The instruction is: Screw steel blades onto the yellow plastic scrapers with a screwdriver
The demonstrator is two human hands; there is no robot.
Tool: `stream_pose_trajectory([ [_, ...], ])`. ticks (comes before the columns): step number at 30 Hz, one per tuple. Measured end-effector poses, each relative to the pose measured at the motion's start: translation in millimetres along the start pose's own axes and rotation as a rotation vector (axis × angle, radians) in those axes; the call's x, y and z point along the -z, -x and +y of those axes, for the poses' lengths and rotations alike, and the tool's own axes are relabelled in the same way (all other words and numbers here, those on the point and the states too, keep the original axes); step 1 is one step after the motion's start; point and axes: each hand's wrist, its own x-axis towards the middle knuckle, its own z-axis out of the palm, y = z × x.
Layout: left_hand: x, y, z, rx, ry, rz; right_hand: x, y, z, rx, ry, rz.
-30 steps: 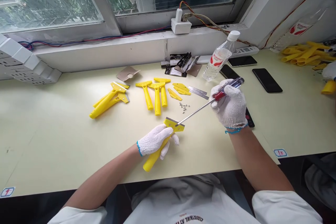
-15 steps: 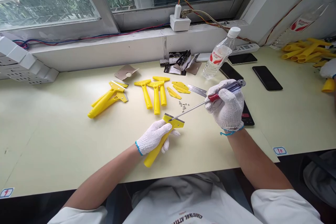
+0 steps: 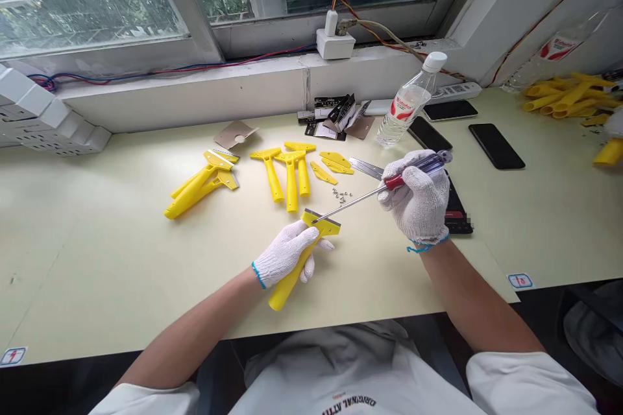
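Observation:
My left hand (image 3: pixel 288 253), in a white knit glove, is closed around a yellow scraper (image 3: pixel 286 290) whose head points away from me. My gloved right hand (image 3: pixel 417 198) grips a screwdriver (image 3: pixel 349 205) with a red and clear handle. Its tip touches the left side of the scraper's head, at a screw spot. Metal blades (image 3: pixel 366 168) stick out beside my right fingers; whether they are held or lie on the table I cannot tell. Small screws (image 3: pixel 342 195) lie scattered beyond the scraper. Close by are loose yellow plates (image 3: pixel 335 162) and yellow scraper handles (image 3: pixel 291 181).
To the left lie scrapers with blades (image 3: pixel 202 185). Farther back are a piece of cardboard (image 3: pixel 234 135), black blade packets (image 3: pixel 335 118) and a water bottle (image 3: pixel 406 104). Phones (image 3: pixel 496 146) lie at the right. A co-worker's gloved hand (image 3: pixel 614 124) shows at the right edge, near more yellow handles (image 3: pixel 567 97).
My hands, the scraper and the screwdriver stay almost in place, with the tip still on the head. The right hand has shifted very slightly. The co-worker's hand at the right edge moved a little.

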Motion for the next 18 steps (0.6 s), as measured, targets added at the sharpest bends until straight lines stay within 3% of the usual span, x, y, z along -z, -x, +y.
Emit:
stream_pose_trajectory([
  [8,-0.9,-2.6,-0.4,0.042,-0.035,0.066,3.8,10.8,-4.2,0.21,0.133,-0.124],
  [14,-5.4,-2.4,4.1,0.067,-0.076,0.081,0.1,17.2,-7.4,0.626,0.307,-0.173],
  [18,-3.0,-3.7,3.6,0.094,-0.074,0.076,-4.2,20.3,-22.0,0.733,0.549,-0.171],
])
